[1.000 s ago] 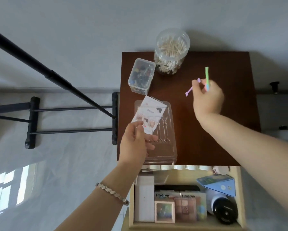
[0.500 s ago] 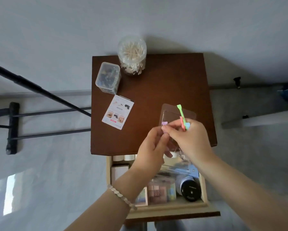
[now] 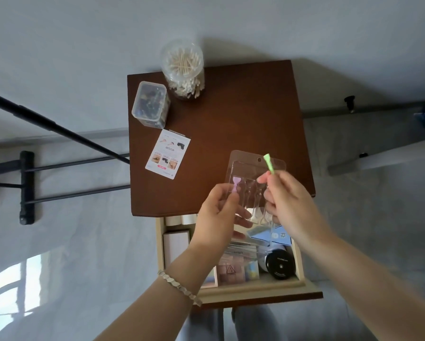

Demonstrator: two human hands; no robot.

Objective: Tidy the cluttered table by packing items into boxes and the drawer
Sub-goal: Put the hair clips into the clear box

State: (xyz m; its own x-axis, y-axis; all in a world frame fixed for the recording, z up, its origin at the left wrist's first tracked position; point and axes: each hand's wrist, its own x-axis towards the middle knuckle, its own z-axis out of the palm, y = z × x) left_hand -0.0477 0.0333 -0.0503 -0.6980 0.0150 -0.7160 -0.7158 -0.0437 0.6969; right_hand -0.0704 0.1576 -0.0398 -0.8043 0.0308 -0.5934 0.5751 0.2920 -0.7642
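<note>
In the middle of the frame, the left hand holds a clear plastic pack. Its thumb and fingers pinch the left side of the pack. The pack is up in the air, over the front edge of the brown table and the back part of the open drawer. A little purple stick sits in the left slot of the pack, just above the left thumb.

The right hand is just to the right of the left hand. Its fingers are curled, and they pinch a little green stick. The green stick pokes up past the fingertips, in front of the top right part of the pack. I cannot tell if the stick touches the pack.

A silver bracelet is on the left wrist.

On the table, toward the top of the frame, stands a round clear jar of cotton swabs. Just to its left is a small clear box with dark things inside. Below that box lies a paper card with small pictures on it. It is well apart from both hands.

The drawer, in the lower middle of the frame, is full of things. There is a white box on its left side, a round black thing on its right side, and a blue card under the right hand.
</note>
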